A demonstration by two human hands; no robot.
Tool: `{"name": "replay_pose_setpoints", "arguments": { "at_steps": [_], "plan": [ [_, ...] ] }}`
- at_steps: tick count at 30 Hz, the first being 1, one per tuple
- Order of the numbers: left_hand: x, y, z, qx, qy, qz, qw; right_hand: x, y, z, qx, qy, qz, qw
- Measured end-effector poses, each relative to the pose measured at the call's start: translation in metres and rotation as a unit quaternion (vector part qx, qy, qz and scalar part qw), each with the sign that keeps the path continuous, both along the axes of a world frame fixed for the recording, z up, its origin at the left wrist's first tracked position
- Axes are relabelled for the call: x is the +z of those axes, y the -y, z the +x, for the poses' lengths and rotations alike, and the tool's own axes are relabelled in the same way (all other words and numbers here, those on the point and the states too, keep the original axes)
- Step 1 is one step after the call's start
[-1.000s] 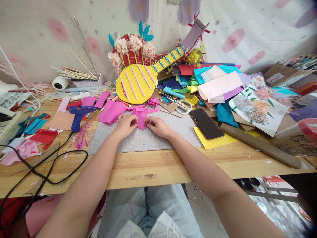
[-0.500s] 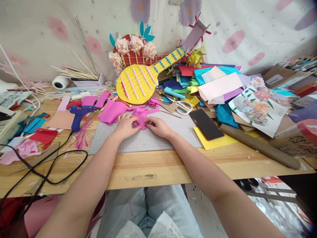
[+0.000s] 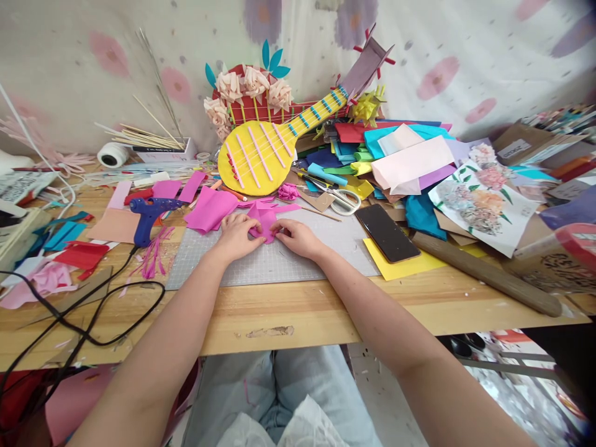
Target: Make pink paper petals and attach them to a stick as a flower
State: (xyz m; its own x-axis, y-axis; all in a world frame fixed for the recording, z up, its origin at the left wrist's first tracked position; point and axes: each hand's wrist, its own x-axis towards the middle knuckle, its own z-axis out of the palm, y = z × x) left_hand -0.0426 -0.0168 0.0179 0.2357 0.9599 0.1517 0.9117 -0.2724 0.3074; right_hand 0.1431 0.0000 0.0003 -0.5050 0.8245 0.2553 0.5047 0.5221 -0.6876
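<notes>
Between my two hands is a small magenta paper piece (image 3: 264, 218), low over the grey cutting mat (image 3: 298, 264). My left hand (image 3: 236, 236) pinches its left edge between thumb and fingers. From the other side, my right hand (image 3: 298, 236) grips the right edge with thumb and forefinger. Just behind my left hand lies a larger magenta paper sheet (image 3: 211, 209). A crumpled magenta paper bundle (image 3: 288, 192) and thin magenta strips lie beyond the piece. What the fingertips do under the paper is hidden.
A blue glue gun (image 3: 149, 217) stands to the left, its black cord (image 3: 100, 292) looping over the table. A yellow paper lute (image 3: 258, 158) leans at the back. To the right are scissors (image 3: 345, 203), a phone (image 3: 387, 233), a wooden stick (image 3: 488, 273) and piled coloured paper (image 3: 414, 162).
Almost nothing differs. Both hands keep their grip on the magenta paper piece, and the view has shifted very slightly.
</notes>
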Motion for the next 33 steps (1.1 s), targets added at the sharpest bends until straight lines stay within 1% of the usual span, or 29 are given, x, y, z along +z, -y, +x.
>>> {"name": "replay_pose_setpoints", "arguments": {
  "at_steps": [6, 10, 12, 17, 20, 27, 30, 33],
  "plan": [
    [0.0013, 0.0004, -0.0005, -0.004, 0.005, -0.014, 1.000, -0.0008, -0.0002, -0.0004, -0.004, 0.001, -0.001, 1.000],
    [0.0007, -0.0003, -0.0017, 0.003, -0.008, -0.021, 1.000, -0.0003, 0.0003, 0.0003, -0.004, 0.007, 0.007, 1.000],
    [0.0000, -0.0006, -0.0018, 0.011, -0.015, -0.018, 1.000, 0.0004, 0.0017, 0.0011, 0.011, 0.010, 0.024, 1.000],
    [-0.0010, -0.0010, -0.0008, 0.021, -0.018, -0.019, 0.999, 0.0015, 0.0060, 0.0019, 0.082, 0.036, 0.103, 0.991],
    [-0.0013, -0.0018, -0.0004, 0.029, -0.021, -0.023, 0.999, -0.0001, 0.0062, 0.0011, 0.094, 0.057, 0.120, 0.987],
    [-0.0014, -0.0049, -0.0022, 0.037, 0.000, -0.036, 0.999, -0.0007, 0.0054, 0.0005, 0.091, 0.063, 0.109, 0.988],
    [-0.0017, -0.0052, -0.0020, 0.042, 0.009, -0.039, 0.998, 0.0020, 0.0073, 0.0014, 0.079, 0.055, 0.081, 0.992],
    [-0.0012, -0.0031, -0.0001, 0.046, 0.007, -0.027, 0.999, 0.0035, 0.0083, 0.0019, 0.049, 0.020, 0.039, 0.998]
  ]
}}
